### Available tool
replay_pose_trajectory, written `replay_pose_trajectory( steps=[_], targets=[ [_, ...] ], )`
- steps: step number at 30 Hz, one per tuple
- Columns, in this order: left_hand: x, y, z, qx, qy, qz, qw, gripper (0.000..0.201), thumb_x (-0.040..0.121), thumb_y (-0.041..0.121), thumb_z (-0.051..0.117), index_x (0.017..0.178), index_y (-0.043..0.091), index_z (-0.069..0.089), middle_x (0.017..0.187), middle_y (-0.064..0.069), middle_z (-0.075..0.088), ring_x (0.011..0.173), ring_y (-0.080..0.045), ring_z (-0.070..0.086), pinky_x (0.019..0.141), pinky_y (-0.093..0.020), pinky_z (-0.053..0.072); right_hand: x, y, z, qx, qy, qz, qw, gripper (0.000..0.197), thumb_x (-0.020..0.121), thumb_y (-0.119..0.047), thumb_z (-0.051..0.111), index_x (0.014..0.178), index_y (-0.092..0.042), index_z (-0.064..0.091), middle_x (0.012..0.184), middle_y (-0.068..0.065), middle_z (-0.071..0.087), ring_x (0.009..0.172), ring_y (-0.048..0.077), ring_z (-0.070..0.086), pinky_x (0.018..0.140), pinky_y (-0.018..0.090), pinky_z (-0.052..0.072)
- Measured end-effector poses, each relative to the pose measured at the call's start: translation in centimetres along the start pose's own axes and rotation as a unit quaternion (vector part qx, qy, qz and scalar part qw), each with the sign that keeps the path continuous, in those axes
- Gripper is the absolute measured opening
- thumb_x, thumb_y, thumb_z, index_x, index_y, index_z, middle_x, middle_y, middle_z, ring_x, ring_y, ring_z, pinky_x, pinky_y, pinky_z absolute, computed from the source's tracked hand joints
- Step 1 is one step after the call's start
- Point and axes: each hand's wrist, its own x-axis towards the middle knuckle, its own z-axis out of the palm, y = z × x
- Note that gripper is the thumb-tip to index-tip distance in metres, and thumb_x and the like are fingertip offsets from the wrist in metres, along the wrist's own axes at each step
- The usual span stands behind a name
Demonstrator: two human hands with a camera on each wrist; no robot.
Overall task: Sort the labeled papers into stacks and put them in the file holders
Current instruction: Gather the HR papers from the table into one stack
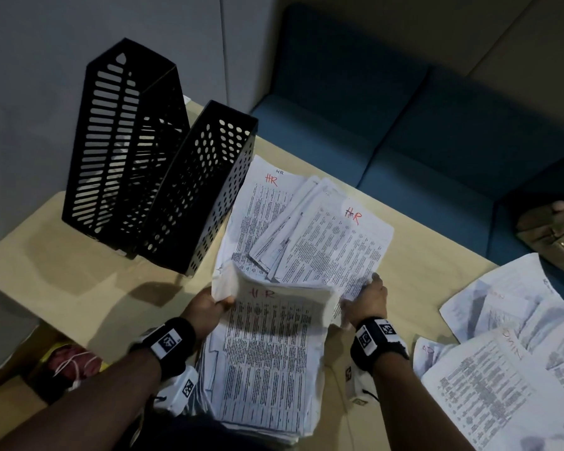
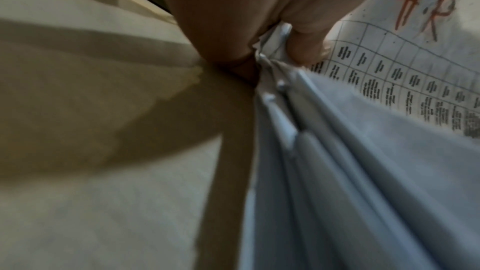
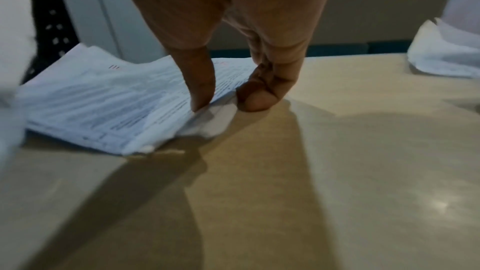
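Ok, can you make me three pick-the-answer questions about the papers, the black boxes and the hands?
1. Where do the two file holders stand?
A. left of the HR papers
B. on the sofa
C. on the floor

2. What colour are the HR letters?
A. green
B. red
C. blue

3. What is the left hand doing?
A. resting flat on the table
B. pointing at the wall
C. gripping a stack of papers

Answers: 1 A, they stand on the table beside that pile. 2 B, the handwriting is red. 3 C, fingers and thumb pinch the stack's edge.

bare table left of the HR papers, two file holders behind
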Motion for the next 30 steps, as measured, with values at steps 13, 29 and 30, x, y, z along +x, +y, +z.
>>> replay_pose_trajectory(
  steps=[13,29,30],
  targets=[
    [-0.2,0.4,0.0,0.024,0.0,0.006,1.0,0.025,0.092,0.019,0.061,0.115,0.01,0.058,0.09,-0.001,0.066,0.094,-0.026,0.061,0.077,-0.028,0.044,1.1,0.3,0.2,0.132,0.009,0.078,0.988,0.058,0.086,-0.012,0.059,0.138,-0.013,0.036,0.134,0.016,0.055,0.1,0.034,0.06,0.077,0.03,0.045],
    [-1.1,1.0,0.2,0.055,0.028,0.041,0.997,0.014,0.093,0.022,0.059,0.103,0.013,0.054,0.08,0.001,0.06,0.076,-0.017,0.056,0.061,-0.022,0.041,1.8,-0.6,-3.7,0.286,0.159,-0.063,0.943,0.011,0.094,-0.015,0.052,0.104,-0.011,0.057,0.097,0.016,0.062,0.085,0.029,0.055,0.077,0.034,0.043],
    [-1.1,1.0,0.3,0.059,0.028,0.042,0.997,0.015,0.093,0.023,0.059,0.103,0.012,0.055,0.079,0.001,0.06,0.074,-0.016,0.055,0.06,-0.022,0.04,1.9,-0.8,-3.7,0.317,0.167,-0.054,0.932,0.014,0.094,-0.016,0.053,0.106,-0.012,0.058,0.102,0.014,0.063,0.09,0.028,0.056,0.083,0.035,0.044]
  ],
)
